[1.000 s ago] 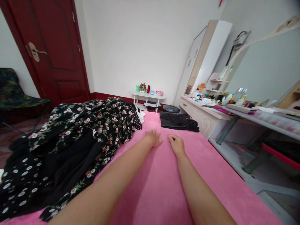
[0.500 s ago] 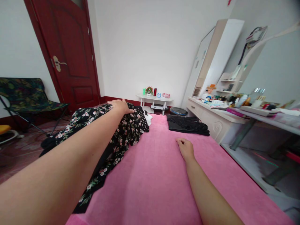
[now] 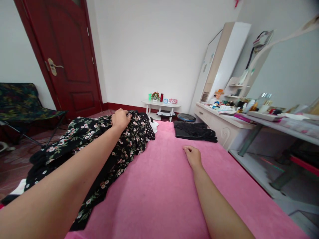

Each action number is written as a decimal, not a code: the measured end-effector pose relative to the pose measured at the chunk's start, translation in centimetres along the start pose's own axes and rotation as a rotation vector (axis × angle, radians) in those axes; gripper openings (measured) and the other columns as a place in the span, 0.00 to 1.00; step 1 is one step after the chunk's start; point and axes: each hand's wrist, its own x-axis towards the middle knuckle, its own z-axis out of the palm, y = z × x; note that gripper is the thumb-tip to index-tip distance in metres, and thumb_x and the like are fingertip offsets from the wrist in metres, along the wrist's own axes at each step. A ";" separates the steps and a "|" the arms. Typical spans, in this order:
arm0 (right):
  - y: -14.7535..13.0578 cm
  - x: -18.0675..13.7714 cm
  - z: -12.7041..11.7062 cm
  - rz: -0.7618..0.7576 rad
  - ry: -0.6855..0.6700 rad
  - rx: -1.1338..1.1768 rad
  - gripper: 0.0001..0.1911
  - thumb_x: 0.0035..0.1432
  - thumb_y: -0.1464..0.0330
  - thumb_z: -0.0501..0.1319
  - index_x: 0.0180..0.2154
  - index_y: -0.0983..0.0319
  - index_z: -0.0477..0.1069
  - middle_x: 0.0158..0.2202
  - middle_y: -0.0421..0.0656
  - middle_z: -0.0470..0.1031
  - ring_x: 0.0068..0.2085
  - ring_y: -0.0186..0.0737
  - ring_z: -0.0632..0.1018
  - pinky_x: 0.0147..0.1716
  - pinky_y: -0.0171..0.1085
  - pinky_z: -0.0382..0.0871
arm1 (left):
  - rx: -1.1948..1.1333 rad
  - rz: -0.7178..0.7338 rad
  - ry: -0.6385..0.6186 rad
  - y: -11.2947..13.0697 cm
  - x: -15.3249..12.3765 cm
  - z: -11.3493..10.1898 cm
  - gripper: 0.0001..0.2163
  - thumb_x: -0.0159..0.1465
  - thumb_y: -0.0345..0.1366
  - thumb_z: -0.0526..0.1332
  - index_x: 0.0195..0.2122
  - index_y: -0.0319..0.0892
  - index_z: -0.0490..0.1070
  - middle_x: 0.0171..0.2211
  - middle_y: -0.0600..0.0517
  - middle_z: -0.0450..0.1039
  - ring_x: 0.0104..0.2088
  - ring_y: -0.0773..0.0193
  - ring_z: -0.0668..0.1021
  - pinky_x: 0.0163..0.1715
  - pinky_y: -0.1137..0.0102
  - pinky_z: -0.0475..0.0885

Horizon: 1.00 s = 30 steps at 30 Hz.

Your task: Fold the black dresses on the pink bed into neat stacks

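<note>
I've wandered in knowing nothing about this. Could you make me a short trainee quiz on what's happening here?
1. Multiple choice: where is the left hand?
A) On the white table by the wall
B) At the flowered black garment
C) At the mirror

2. True or false: the right hand rests on top of the folded black clothes.

3. Fill the gap: the door is dark ____.

Key:
1. B.
2. False; it is over the pink cover, apart from the folded black clothes.
3. Red.
</note>
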 end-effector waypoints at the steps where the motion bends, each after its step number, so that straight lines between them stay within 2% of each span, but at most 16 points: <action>1: 0.0 0.0 0.0 0.007 0.006 0.034 0.11 0.47 0.64 0.58 0.29 0.60 0.78 0.36 0.44 0.80 0.40 0.45 0.78 0.45 0.41 0.68 | -0.011 0.015 0.022 0.0 0.0 -0.2 0.18 0.63 0.47 0.51 0.45 0.44 0.75 0.46 0.44 0.72 0.46 0.51 0.73 0.42 0.63 0.69; 4: -0.1 0.1 0.1 0.035 0.036 0.160 0.11 0.45 0.63 0.59 0.28 0.60 0.78 0.34 0.44 0.80 0.39 0.46 0.78 0.43 0.41 0.69 | 0.007 0.049 0.055 0.9 0.6 -1.6 0.17 0.63 0.44 0.52 0.42 0.44 0.76 0.46 0.43 0.72 0.46 0.50 0.73 0.42 0.64 0.69; 6: -0.2 0.2 0.1 0.062 0.067 0.256 0.12 0.44 0.62 0.60 0.29 0.61 0.78 0.34 0.45 0.80 0.39 0.46 0.78 0.43 0.41 0.69 | 0.029 0.040 0.045 2.9 1.7 -3.1 0.16 0.63 0.43 0.52 0.41 0.41 0.76 0.45 0.41 0.73 0.46 0.48 0.73 0.42 0.62 0.69; 8: -0.5 0.4 -0.1 0.101 0.100 0.351 0.12 0.43 0.62 0.61 0.28 0.62 0.78 0.33 0.45 0.80 0.39 0.46 0.78 0.43 0.40 0.69 | 0.017 0.028 0.032 6.4 2.9 -5.0 0.17 0.63 0.43 0.53 0.42 0.39 0.76 0.44 0.39 0.73 0.46 0.46 0.74 0.43 0.60 0.68; 11: -0.9 0.8 -1.4 0.188 0.152 0.485 0.13 0.41 0.61 0.62 0.28 0.63 0.76 0.32 0.45 0.80 0.37 0.45 0.79 0.39 0.39 0.71 | -0.104 0.086 0.047 13.5 3.2 -7.1 0.18 0.64 0.43 0.51 0.43 0.37 0.74 0.44 0.38 0.73 0.47 0.46 0.73 0.45 0.59 0.67; 13: -1.3 1.2 -3.1 0.253 0.207 0.559 0.15 0.43 0.59 0.61 0.30 0.63 0.75 0.32 0.46 0.80 0.36 0.43 0.79 0.35 0.38 0.72 | -0.248 0.177 0.032 18.5 1.2 -7.5 0.19 0.66 0.43 0.47 0.43 0.39 0.73 0.44 0.40 0.73 0.48 0.48 0.73 0.47 0.59 0.66; 14: -1.4 1.4 -4.1 0.278 0.238 0.584 0.16 0.45 0.57 0.60 0.31 0.63 0.74 0.33 0.46 0.80 0.36 0.42 0.80 0.34 0.37 0.72 | -0.335 0.265 -0.028 20.7 -0.6 -7.2 0.20 0.67 0.43 0.45 0.44 0.40 0.73 0.44 0.41 0.73 0.49 0.51 0.73 0.48 0.60 0.66; 16: -1.7 1.7 -6.1 0.324 0.313 0.648 0.18 0.49 0.56 0.56 0.34 0.63 0.73 0.36 0.47 0.80 0.36 0.40 0.80 0.32 0.35 0.72 | -0.515 0.500 -0.198 24.1 -5.6 -5.5 0.20 0.67 0.47 0.44 0.48 0.43 0.71 0.47 0.43 0.72 0.51 0.54 0.72 0.50 0.61 0.65; 17: -1.9 1.8 -6.9 0.345 0.354 0.687 0.18 0.50 0.56 0.55 0.34 0.62 0.72 0.36 0.47 0.79 0.37 0.39 0.80 0.32 0.35 0.72 | -0.541 0.551 -0.229 25.1 -8.5 -4.2 0.20 0.65 0.50 0.48 0.50 0.45 0.69 0.49 0.45 0.71 0.52 0.56 0.72 0.52 0.62 0.65; 20: -2.0 1.7 -8.2 0.385 0.429 0.742 0.16 0.50 0.57 0.55 0.34 0.61 0.71 0.37 0.47 0.79 0.38 0.39 0.80 0.32 0.34 0.72 | -0.588 0.622 -0.385 26.0 -16.8 0.5 0.27 0.56 0.52 0.62 0.54 0.47 0.66 0.58 0.47 0.63 0.61 0.49 0.62 0.58 0.59 0.57; 21: -2.0 1.6 -8.1 0.388 0.428 0.729 0.16 0.49 0.57 0.56 0.34 0.61 0.71 0.37 0.47 0.79 0.38 0.40 0.80 0.31 0.34 0.72 | -0.614 0.628 -0.418 25.7 -18.9 2.0 0.28 0.53 0.52 0.64 0.54 0.49 0.67 0.59 0.49 0.63 0.62 0.48 0.60 0.60 0.59 0.55; 23: -2.0 1.3 -7.3 0.383 0.395 0.673 0.16 0.47 0.57 0.57 0.33 0.61 0.71 0.36 0.47 0.79 0.37 0.41 0.80 0.29 0.34 0.72 | -0.693 0.618 -0.414 24.8 -21.4 4.1 0.26 0.54 0.51 0.64 0.53 0.54 0.67 0.60 0.50 0.61 0.63 0.50 0.58 0.62 0.56 0.50; 26: -1.9 1.0 -5.6 0.367 0.338 0.615 0.15 0.42 0.59 0.60 0.31 0.62 0.72 0.35 0.46 0.79 0.34 0.41 0.80 0.26 0.32 0.70 | -0.813 0.653 -0.409 23.4 -21.6 5.1 0.24 0.54 0.50 0.64 0.52 0.55 0.69 0.60 0.50 0.61 0.63 0.50 0.58 0.63 0.52 0.48; 28: -1.8 0.9 -4.8 0.352 0.310 0.580 0.15 0.40 0.60 0.61 0.30 0.63 0.72 0.35 0.46 0.79 0.33 0.40 0.80 0.25 0.31 0.69 | -0.875 0.708 -0.461 22.7 -20.3 4.6 0.22 0.52 0.46 0.67 0.49 0.54 0.72 0.58 0.51 0.65 0.60 0.52 0.64 0.61 0.57 0.55; 30: -1.8 0.9 -4.4 0.341 0.292 0.549 0.15 0.39 0.61 0.62 0.30 0.63 0.72 0.34 0.46 0.79 0.31 0.39 0.79 0.25 0.31 0.68 | -0.909 0.563 -0.485 22.0 -18.4 3.7 0.13 0.51 0.40 0.68 0.40 0.54 0.77 0.51 0.54 0.73 0.52 0.58 0.73 0.55 0.67 0.66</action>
